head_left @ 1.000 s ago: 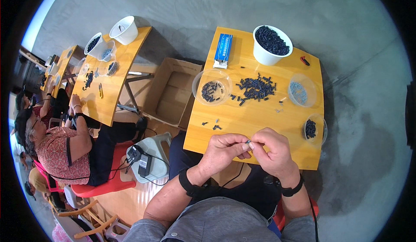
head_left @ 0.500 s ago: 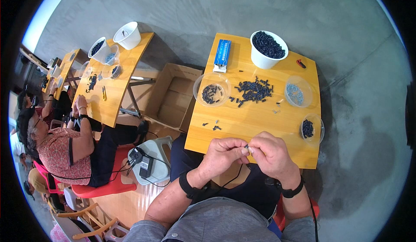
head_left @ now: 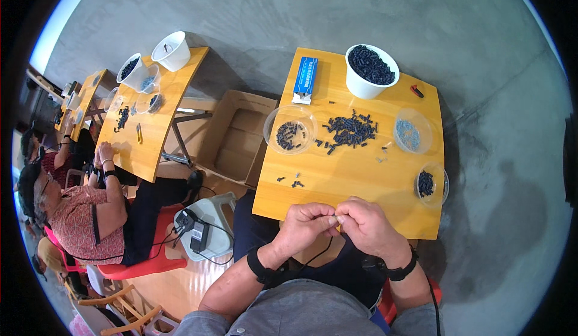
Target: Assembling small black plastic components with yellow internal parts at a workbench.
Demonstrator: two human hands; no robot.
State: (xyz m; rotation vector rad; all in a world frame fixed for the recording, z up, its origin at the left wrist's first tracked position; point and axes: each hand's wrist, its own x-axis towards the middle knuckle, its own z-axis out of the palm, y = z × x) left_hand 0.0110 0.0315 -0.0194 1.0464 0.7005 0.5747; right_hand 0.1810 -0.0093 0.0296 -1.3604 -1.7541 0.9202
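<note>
Above the near edge of the wooden table (head_left: pixel 349 182), my left hand (head_left: pixel 307 227) and my right hand (head_left: pixel 370 227) meet fingertip to fingertip. Both are closed in a pinch on a small dark part, which the fingers now mostly cover. Several loose small pieces (head_left: pixel 297 184) lie beyond my left hand. Farther back is a heap of short black plastic parts (head_left: pixel 350 131). A clear tub (head_left: pixel 309 124) to its left holds similar black parts. On the right stand a clear tub (head_left: pixel 425 129) of small silvery-blue pieces and another clear tub (head_left: pixel 439 186) of black parts.
At the table's back are a white bucket (head_left: pixel 363 85) full of black parts, a blue box (head_left: pixel 306 77) and a red-and-black tool (head_left: pixel 416 91). An open carton (head_left: pixel 229 140) and a grey stool (head_left: pixel 211 227) with cables stand left. Another person (head_left: pixel 87 215) works at a neighbouring table.
My hands have lowered slightly toward me, and the fingertips have come closer together over the small dark part. The whole view has shifted a little.
</note>
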